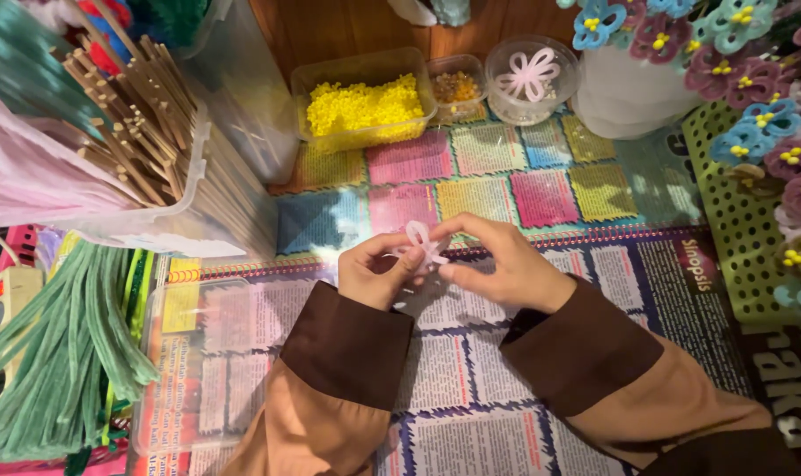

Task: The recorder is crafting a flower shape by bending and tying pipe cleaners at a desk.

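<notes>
Just above the printed paper covering the surface point(506, 388), we are holding a small pale pink pipe-cleaner loop piece point(420, 240) between both hands, right at the midline of the view. Our left hand point(376, 271) is pinching it from the lower left with thumb and forefinger, and our right hand point(497, 264) is pinching it from the right, fingertips closing on the twisted part just below the loops. Both hands are therefore grasping the same piece, and neither is clearly nearer: it is sitting in the gap between the two sets of fingertips, touching both. The loops are pointing up and away from us, toward the far edge, while the twisted stem is running down toward the palms, so we are judging its long axis as lying roughly near to far.

Further away, a clear tub of yellow beads point(363, 107) is standing well apart from the hands, with a round clear container holding a finished pink flower shape point(531, 76) to its right. To the left, a bundle of green pipe cleaners point(65, 353) is lying beside a box of wooden sticks point(136, 115).
</notes>
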